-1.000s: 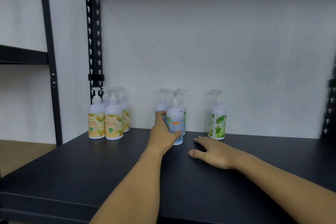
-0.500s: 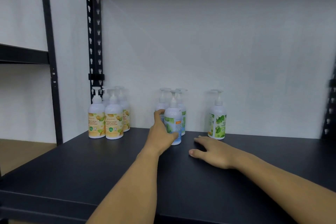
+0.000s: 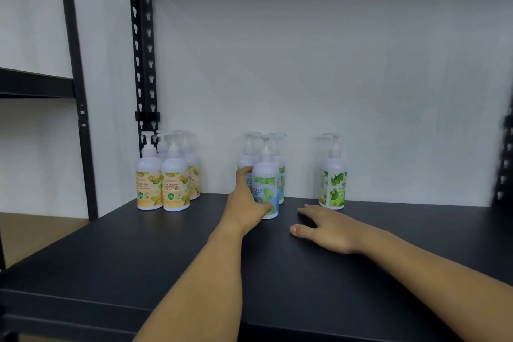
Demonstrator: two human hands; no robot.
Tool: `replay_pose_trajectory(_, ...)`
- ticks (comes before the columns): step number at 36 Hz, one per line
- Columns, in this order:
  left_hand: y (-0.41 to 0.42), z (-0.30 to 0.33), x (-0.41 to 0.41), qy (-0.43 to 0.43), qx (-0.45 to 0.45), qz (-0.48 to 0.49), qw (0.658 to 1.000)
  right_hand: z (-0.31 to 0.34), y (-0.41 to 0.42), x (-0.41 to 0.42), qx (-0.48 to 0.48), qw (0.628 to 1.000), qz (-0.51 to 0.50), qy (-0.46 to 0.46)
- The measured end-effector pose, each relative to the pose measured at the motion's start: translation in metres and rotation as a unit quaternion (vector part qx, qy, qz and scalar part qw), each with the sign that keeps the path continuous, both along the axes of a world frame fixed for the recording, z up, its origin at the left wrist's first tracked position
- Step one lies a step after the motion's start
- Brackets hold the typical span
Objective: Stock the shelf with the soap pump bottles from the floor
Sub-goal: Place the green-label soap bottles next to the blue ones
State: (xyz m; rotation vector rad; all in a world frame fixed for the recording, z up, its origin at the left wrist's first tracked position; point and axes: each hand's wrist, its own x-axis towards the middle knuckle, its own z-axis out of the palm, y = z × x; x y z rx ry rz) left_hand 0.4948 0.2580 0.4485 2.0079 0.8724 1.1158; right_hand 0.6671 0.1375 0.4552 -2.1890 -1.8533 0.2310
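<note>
A: Report the left hand (image 3: 244, 209).

B: It is curled round the lower body of the front mint pump bottle (image 3: 266, 189): thumb across the near side of the label, index finger reaching up along the far-left side. The bottle stands upright on the black shelf board (image 3: 138, 258).

A: Position of that bottle?

B: Near the middle of the board, towards the far wall. It is the nearest of the mint group; two more mint bottles (image 3: 279, 169) stand just behind it, close together. Whether they touch cannot be told.

A: The right hand (image 3: 324, 228)?

B: Palm down on the board, fingers straight and slightly spread, holding nothing. It lies just right of the gripped bottle and apart from it.

A: Other stock on the board?

B: Far left corner, beside the perforated black upright (image 3: 143, 64): a cluster of orange-label antibacterial hand wash bottles (image 3: 166, 183), all upright. Far right of the mint group: green-leaf-label pump bottles (image 3: 333, 183), one in front, a second pump head visible behind it. The white back wall (image 3: 333, 50) stands behind all groups.
</note>
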Motion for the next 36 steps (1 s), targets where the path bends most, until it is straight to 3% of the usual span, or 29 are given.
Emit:
replay_pose_trajectory(15,-0.014,0.007,0.009,0.061,0.088,0.075,0.991,0.001,0.0,-0.001,-0.001,1.0,-0.002,-0.001)
replay_pose_trajectory(36,-0.013,0.007,0.007,0.057,0.092,0.059,0.992,0.003,-0.002,-0.004,-0.003,1.0,-0.002,-0.006)
